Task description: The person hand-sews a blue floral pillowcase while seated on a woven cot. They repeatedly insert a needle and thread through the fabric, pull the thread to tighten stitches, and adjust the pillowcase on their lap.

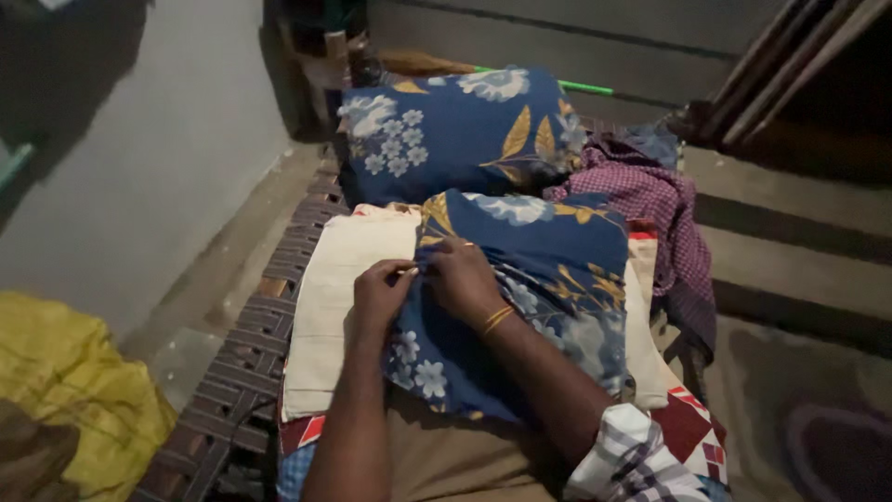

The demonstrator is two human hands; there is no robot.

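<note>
A dark blue pillowcase (548, 279) with white flowers and yellow leaves lies partly pulled over a cream pillow (334, 307) on a woven cot. My left hand (379, 296) pinches the case's open edge at the cream pillow. Beside it my right hand (465, 279), with gold bangles on the wrist, grips the same edge. The two hands nearly touch. A second pillow (455, 130) in a matching blue floral case lies farther back on the cot.
A maroon checked cloth (650, 200) is heaped at the right of the pillows. The cot's woven strap frame (246, 353) runs along the left. A yellow sack (65, 390) sits at lower left by a grey wall. Steps rise at the right.
</note>
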